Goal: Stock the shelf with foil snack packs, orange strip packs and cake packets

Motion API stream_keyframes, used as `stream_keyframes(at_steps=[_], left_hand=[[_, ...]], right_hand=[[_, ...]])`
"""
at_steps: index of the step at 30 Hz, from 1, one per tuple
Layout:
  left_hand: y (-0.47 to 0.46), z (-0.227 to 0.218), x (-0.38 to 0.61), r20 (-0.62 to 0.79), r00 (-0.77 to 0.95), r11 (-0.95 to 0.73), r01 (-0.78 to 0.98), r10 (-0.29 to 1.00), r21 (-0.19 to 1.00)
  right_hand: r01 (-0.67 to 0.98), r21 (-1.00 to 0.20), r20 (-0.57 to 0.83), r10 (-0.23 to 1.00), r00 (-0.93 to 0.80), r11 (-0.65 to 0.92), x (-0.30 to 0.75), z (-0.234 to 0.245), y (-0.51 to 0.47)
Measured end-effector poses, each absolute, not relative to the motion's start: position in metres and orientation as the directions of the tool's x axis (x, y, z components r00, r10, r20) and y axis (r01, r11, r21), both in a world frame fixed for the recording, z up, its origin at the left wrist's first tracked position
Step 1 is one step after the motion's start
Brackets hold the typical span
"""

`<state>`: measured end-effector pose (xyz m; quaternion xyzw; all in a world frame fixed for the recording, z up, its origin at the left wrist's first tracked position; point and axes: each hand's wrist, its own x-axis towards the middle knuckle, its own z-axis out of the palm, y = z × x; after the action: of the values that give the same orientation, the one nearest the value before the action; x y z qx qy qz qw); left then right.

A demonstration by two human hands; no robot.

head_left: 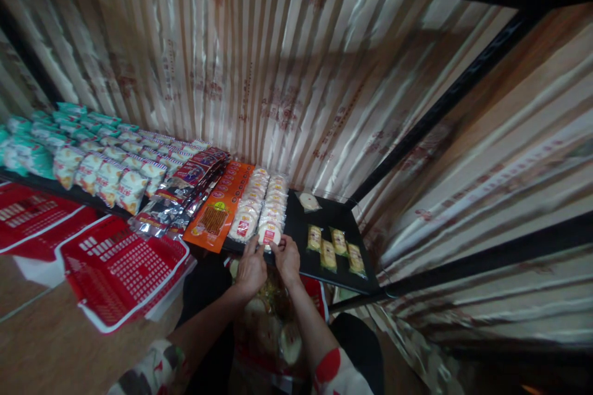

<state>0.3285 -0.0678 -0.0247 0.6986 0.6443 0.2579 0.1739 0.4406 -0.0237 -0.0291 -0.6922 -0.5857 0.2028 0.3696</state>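
Note:
My left hand (251,268) and my right hand (288,259) meet at the front edge of a black shelf (340,274). Both pinch the frontmost pale snack packet (269,234) of the right-hand row. Two rows of these white, red-labelled packets (252,207) run back toward the striped wall. Below my wrists lies a heap of more pale packets (273,327), partly hidden by my forearms.
Left of the rows lie orange packs (219,208), dark foil packs (185,194), yellow-white bags (106,176) and teal bags (41,136). Several small yellow packets (334,247) and one round white packet (308,201) lie on the shelf's right part. Red baskets (123,268) stand at the lower left.

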Motion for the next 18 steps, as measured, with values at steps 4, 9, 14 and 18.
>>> stream_keyframes(at_steps=[4,9,14,18], left_hand=[[-0.0673,-0.0244,0.3295,0.106,0.053,-0.103,0.82,0.993,0.563],[-0.0704,-0.027,0.3305,0.092,0.054,-0.097,0.825,0.994,0.557],[-0.0739,-0.0287,0.3318,0.108,0.078,-0.125,0.818,0.991,0.561],[-0.0731,-0.0255,0.332,0.094,0.085,-0.124,0.808,0.992,0.576]], right_hand=[[0.681,-0.732,0.168,0.958,0.231,-0.036,0.4406,-0.0306,-0.0233],[0.676,-0.737,0.183,0.954,0.236,-0.026,0.4399,-0.0316,-0.0256],[0.687,-0.727,0.188,0.955,0.231,-0.023,0.439,-0.0317,-0.0291],[0.709,-0.705,0.196,0.952,0.234,-0.029,0.4382,-0.0318,-0.0287]])
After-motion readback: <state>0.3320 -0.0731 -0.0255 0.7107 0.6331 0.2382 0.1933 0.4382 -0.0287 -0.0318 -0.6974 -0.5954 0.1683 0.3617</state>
